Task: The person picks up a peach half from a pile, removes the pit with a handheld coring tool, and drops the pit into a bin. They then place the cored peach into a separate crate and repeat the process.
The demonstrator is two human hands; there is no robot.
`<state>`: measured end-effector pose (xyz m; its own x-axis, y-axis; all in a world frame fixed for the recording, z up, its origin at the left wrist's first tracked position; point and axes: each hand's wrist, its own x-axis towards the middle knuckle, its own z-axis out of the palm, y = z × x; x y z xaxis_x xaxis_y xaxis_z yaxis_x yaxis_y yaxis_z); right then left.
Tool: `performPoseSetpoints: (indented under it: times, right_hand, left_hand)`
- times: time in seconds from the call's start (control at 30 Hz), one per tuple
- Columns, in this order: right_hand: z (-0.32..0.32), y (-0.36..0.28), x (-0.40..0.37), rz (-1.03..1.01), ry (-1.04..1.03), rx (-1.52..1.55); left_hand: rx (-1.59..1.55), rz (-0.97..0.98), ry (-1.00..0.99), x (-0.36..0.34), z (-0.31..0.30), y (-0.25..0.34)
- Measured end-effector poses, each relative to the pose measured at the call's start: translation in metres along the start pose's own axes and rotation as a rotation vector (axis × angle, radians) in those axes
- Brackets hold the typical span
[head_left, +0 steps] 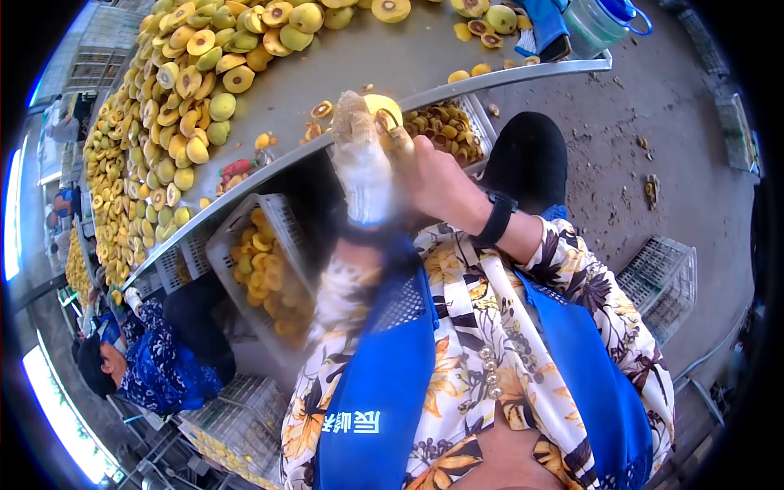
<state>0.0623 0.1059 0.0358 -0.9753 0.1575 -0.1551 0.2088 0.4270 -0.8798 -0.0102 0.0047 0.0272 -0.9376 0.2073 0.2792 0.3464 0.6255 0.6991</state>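
My left hand (pixel 359 159), in a white knit glove with a soiled fingertip area, is closed around a halved yellow peach (pixel 385 106) just over the table edge. Close against it, my bare right hand (pixel 445 180), with a black wristband, is closed with its fingers at the cut side of the peach. What the right hand grips is blurred and mostly hidden. Cut peach halves (pixel 200 90), many with brown pits, are heaped on the metal table (pixel 286 77) ahead. Below the hands, a white crate (pixel 482 122) holds small brownish-yellow pieces.
A second crate (pixel 269 261) of yellow peach halves stands under the table at left. A co-worker (pixel 163 351) sits farther left. A clear bucket (pixel 600 28) and blue cloth (pixel 545 24) are at the table's right end. An upturned crate (pixel 660 282) rests on the littered floor.
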Motion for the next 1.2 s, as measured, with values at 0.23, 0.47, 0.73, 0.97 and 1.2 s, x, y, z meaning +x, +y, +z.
performPoseSetpoints:
  times: [0.23, 0.47, 0.73, 0.97, 1.2]
  right_hand:
    - [0.003, -0.003, -0.003, -0.065, -0.128, -0.086]
    - [-0.007, -0.013, 0.01, -0.045, -0.158, -0.123]
    - [0.01, 0.028, 0.047, -0.368, 0.131, 0.207]
    - [0.03, -0.014, 0.03, -0.136, 0.276, 0.091]
    - [0.021, -0.007, 0.011, -0.09, 0.003, -0.044]
  left_hand:
    - [-1.205, -0.544, -0.166, 0.008, 0.001, -0.03]
    - [-1.299, -0.731, -0.471, 0.025, -0.029, -0.036]
    - [-1.075, -0.845, -0.506, 0.039, -0.042, -0.013]
    - [-1.45, -0.668, -0.027, 0.017, -0.001, -0.017]
    - [-1.064, -0.69, 0.202, 0.016, -0.014, -0.001]
